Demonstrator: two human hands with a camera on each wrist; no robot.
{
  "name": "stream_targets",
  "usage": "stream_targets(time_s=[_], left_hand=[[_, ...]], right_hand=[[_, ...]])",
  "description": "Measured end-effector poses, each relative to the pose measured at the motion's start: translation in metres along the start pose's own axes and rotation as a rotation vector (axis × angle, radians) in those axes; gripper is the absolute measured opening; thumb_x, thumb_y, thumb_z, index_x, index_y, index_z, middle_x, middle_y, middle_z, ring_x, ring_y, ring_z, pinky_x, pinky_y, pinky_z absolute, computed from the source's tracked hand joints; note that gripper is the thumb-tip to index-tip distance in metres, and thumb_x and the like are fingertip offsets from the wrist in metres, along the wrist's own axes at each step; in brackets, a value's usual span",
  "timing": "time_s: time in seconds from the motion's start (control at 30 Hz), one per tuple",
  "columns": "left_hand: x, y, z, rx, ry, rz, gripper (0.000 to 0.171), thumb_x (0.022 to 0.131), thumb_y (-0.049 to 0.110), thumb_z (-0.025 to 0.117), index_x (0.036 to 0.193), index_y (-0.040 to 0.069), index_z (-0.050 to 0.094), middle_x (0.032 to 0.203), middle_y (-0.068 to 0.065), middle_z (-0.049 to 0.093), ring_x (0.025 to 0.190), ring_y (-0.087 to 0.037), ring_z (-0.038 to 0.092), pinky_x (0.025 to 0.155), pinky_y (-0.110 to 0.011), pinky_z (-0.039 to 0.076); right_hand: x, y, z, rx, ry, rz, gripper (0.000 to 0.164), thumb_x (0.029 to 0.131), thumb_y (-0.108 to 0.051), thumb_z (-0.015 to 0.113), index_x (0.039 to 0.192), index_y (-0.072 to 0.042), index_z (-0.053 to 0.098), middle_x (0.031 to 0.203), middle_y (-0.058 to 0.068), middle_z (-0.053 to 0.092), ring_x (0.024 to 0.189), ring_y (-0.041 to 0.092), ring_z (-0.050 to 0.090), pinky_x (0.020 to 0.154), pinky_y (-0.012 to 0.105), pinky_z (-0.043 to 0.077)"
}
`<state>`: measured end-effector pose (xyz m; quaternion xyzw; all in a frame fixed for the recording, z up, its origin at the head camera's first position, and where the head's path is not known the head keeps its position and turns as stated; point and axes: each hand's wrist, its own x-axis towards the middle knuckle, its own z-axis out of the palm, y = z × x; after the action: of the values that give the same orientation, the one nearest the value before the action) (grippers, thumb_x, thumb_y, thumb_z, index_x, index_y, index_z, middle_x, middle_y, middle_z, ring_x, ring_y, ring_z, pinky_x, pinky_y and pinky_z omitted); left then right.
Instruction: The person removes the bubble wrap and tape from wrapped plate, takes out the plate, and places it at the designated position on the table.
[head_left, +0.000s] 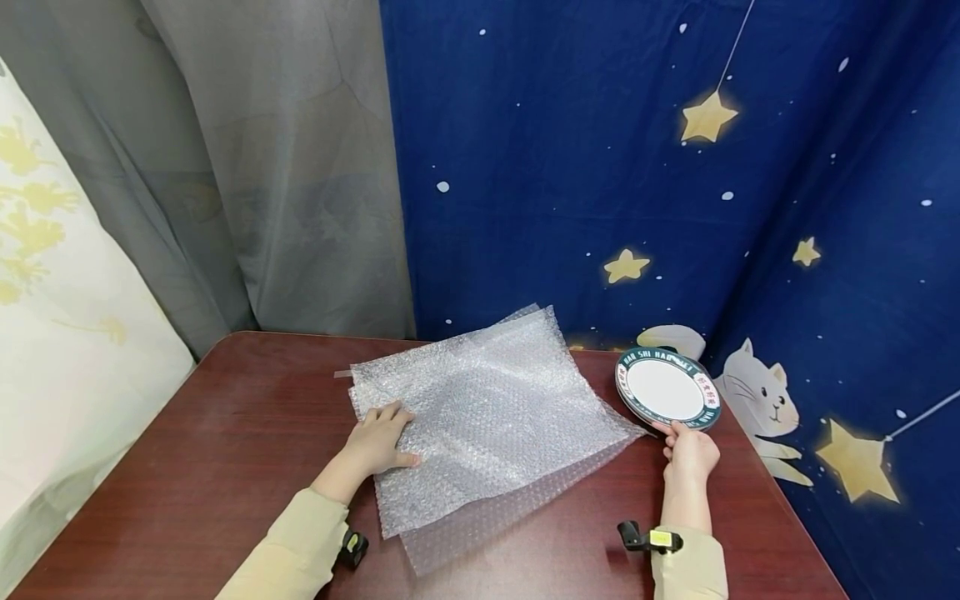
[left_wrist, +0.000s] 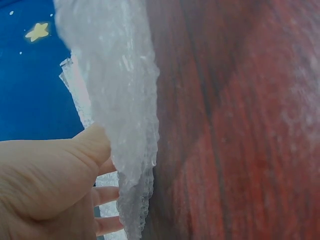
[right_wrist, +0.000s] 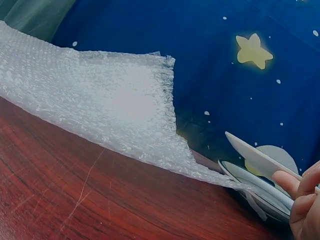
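My left hand (head_left: pixel 378 446) presses flat on the soft bubble wrap (head_left: pixel 487 417), while my right hand (head_left: pixel 690 454) pinches the near rim of the fragile top plate (head_left: pixel 667 390).

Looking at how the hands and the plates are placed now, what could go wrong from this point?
1. The right hand lifts the top plate by its near rim only; the right wrist view shows it tilted above the lower plates, so it might slip and knock them.
2. The stack stands close to the table edge, so a push could send it off.
3. The left hand rests on loose bubble wrap sheets, which may slide.
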<state>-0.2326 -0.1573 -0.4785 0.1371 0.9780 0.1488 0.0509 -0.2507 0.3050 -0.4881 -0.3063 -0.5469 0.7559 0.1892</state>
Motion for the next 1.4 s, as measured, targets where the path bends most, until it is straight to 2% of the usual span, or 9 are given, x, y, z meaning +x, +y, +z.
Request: stream_targets(time_s=[0.13,0.67,0.97,1.4], left_hand=[[0.0,-0.001,0.001,0.005,-0.008,-0.006,0.073,0.078,0.043,0.077,0.135,0.006,0.05,0.146,-0.025,0.033,0.128,-0.049,0.031,0.099,-0.062,0.03],[-0.001,0.0,0.0,0.008,-0.004,0.002,0.073,0.078,0.043,0.076,0.135,0.005,0.051,0.145,-0.026,0.034,0.127,-0.049,0.032,0.098,-0.062,0.031],[-0.001,-0.001,0.001,-0.001,-0.006,-0.003,0.072,0.08,0.043,0.076,0.136,0.005,0.05,0.146,-0.025,0.033,0.129,-0.049,0.03,0.099,-0.062,0.03],[-0.001,0.0,0.0,0.0,-0.004,-0.001,0.073,0.078,0.044,0.076,0.134,0.005,0.051,0.145,-0.025,0.034,0.128,-0.049,0.031,0.098,-0.062,0.03]], right_hand=[[0.002,0.001,-0.001,-0.009,0.018,0.003,0.016,0.098,-0.008,0.051,0.084,-0.004,0.058,0.058,-0.002,0.066,0.045,0.004,0.048,0.04,0.017,0.034],[0.007,0.01,-0.004,0.002,0.043,0.027,0.019,0.096,-0.007,0.053,0.078,-0.005,0.059,0.056,-0.002,0.066,0.045,0.004,0.05,0.04,0.017,0.035],[0.008,0.012,-0.006,0.014,0.061,0.048,0.009,0.095,-0.007,0.054,0.088,-0.003,0.056,0.056,-0.002,0.065,0.046,0.004,0.053,0.04,0.017,0.035],[0.009,0.013,-0.007,0.006,0.039,0.061,0.007,0.095,-0.007,0.054,0.089,-0.004,0.056,0.056,-0.002,0.066,0.044,0.003,0.05,0.04,0.016,0.035]])
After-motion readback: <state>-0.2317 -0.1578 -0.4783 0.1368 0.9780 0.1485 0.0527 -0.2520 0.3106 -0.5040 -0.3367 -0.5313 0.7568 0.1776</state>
